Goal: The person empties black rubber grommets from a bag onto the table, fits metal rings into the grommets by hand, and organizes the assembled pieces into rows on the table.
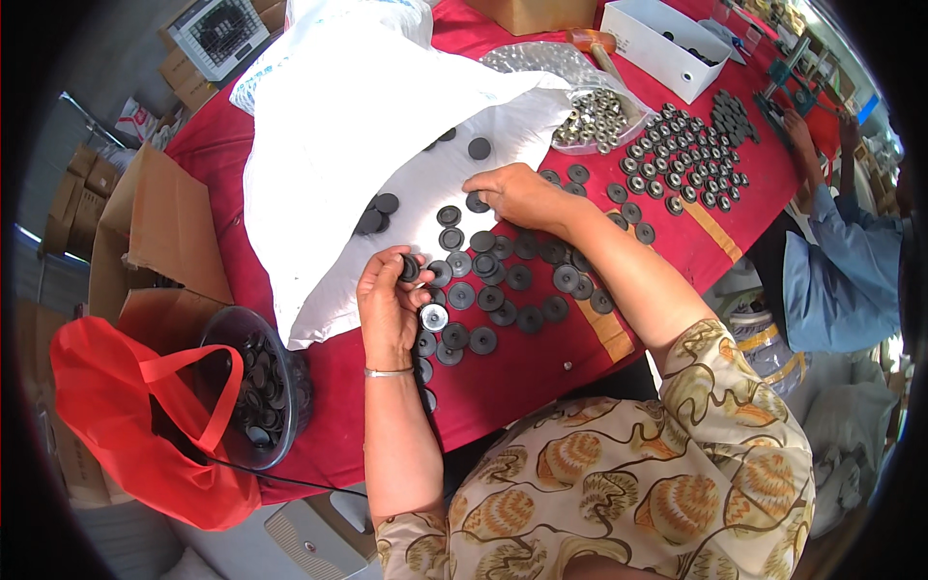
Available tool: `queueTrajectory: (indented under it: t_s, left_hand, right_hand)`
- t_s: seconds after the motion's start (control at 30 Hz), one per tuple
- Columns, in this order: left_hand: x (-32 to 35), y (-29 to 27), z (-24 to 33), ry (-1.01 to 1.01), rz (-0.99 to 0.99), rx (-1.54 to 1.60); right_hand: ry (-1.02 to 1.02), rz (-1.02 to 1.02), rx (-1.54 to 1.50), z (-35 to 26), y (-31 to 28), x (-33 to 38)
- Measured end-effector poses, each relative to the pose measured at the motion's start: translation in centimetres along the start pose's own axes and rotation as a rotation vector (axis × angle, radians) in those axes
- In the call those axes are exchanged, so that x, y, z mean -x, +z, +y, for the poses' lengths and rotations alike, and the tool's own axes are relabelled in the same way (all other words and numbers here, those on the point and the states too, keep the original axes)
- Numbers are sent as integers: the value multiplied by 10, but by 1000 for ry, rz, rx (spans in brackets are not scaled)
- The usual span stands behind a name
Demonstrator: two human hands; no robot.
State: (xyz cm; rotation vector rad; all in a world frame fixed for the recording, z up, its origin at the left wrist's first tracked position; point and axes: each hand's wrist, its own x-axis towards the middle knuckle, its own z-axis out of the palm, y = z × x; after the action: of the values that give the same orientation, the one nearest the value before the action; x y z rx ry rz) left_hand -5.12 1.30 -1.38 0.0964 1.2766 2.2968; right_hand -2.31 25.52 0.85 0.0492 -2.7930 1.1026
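Observation:
My left hand is closed on a round black disc, held between thumb and fingers just above the red cloth. At the mouth of a large white sack, my right hand pinches another black disc by its edge. Several more discs lie loose on the sack's white flap, such as one dark disc. Between and below my hands, many black discs with small centre hubs are spread over the cloth. A disc with a shiny metal face lies close to my left wrist.
Beyond my right hand are a clear bag of metal parts, a hammer, a white box and rows of metal-centred discs. At left stand a tub of discs, a red bag and a carton. Another person's arm reaches in at right.

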Motion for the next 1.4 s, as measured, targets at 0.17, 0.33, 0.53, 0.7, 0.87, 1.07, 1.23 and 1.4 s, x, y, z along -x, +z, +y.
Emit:
queueTrajectory:
  t_s: [0.17,0.33,0.53,0.7,0.87,1.07,1.23,1.4]
  left_hand:
    - [1,2,0,11,16,1]
    - [-1,-1,0,15,30,-8]
    - [0,2,3,13,50,-50]
    - [1,2,2,-7,77,-28]
    - [-3,-1,2,46,109,-50]
    - [2,3,9,-50,86,58]
    - [-3,-15,11,-153,39,321]
    - [-3,-7,10,-82,60,200]
  right_hand:
    - [-38,76,485,-14,2,-4]
    - [-199,-37,402,-37,19,-9]
    - [-93,-142,358,-34,23,-26]
    - [-148,-108,247,-49,26,-15]
    - [-170,-193,516,-53,49,-23]
    - [-201,-199,89,-85,30,-19]
    - [-87,-9,294,-39,8,-54]
    - [136,-12,552,12,-6,-63]
